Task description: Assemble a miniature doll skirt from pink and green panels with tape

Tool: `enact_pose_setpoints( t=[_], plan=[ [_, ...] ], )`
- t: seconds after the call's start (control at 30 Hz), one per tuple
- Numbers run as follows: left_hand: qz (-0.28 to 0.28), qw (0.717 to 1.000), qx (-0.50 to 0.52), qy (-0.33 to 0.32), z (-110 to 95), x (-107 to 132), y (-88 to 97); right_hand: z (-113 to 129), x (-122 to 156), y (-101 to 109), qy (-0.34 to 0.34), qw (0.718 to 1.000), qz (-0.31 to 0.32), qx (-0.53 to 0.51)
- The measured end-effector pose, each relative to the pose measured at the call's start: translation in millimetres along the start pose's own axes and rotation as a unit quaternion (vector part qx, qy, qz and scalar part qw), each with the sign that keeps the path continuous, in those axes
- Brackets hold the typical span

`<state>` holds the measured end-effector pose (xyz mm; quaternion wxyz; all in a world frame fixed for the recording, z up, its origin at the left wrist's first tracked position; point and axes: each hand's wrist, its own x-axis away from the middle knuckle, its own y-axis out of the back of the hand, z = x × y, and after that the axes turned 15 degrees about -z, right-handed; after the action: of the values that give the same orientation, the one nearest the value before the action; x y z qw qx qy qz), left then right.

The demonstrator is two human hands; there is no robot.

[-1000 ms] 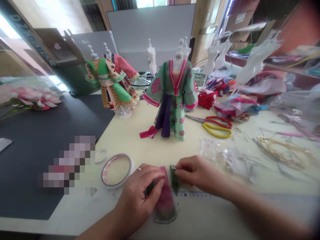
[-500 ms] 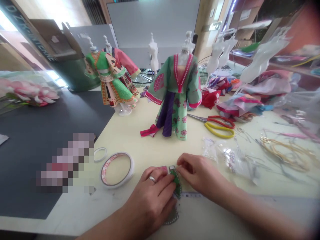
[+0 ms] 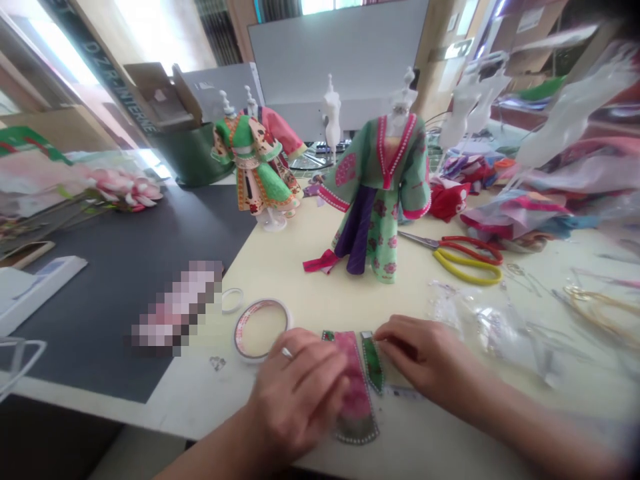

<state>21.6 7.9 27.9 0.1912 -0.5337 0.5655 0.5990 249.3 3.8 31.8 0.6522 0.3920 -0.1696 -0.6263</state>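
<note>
A pink paper strip with a dotted white border lies flat on the cream table near its front edge. My left hand presses down on the strip's left side, fingers bent over it, a ring showing. A narrow green strip lies along the pink strip's right edge. My right hand pinches the green strip at its upper end. A roll of double-sided tape lies just left of my left hand.
A green paper robe on a small mannequin stands behind the hands, a pink bow at its foot. Red and yellow scissors lie at right beside plastic bags. Another dressed mannequin, a small tape ring and a dark mat are at left.
The view has swung left. My left hand slid off the pink strip's top, uncovering more of it, and the green strip now lies flat beside it under my right fingers.
</note>
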Motion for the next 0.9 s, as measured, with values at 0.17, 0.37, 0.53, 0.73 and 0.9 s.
enact_pose_setpoints(
  t=[0.17, 0.37, 0.53, 0.73, 0.9],
  plan=[
    [0.045, 0.968, -0.216, 0.117, 25.3, 9.4, 30.3, -2.3, 1.9, 1.9, 0.013, 0.998, -0.046, -0.035],
    [0.156, 0.937, -0.200, 0.241, 34.7, 18.6, 31.6, -4.0, 0.5, 0.8, 0.032, 0.997, -0.066, -0.038],
    [0.057, 0.868, -0.091, 0.485, 23.6, 6.3, 46.6, -9.2, -1.4, -1.7, 0.043, 0.995, -0.089, -0.023],
    [-0.044, 0.796, 0.143, 0.586, 4.9, -8.2, 59.6, -15.0, -2.9, -5.2, 0.072, 0.994, -0.084, 0.000],
    [-0.024, 0.794, 0.222, 0.566, -8.8, -4.1, 58.1, -22.0, -6.9, -6.5, 0.093, 0.989, -0.111, 0.017]
  ],
)
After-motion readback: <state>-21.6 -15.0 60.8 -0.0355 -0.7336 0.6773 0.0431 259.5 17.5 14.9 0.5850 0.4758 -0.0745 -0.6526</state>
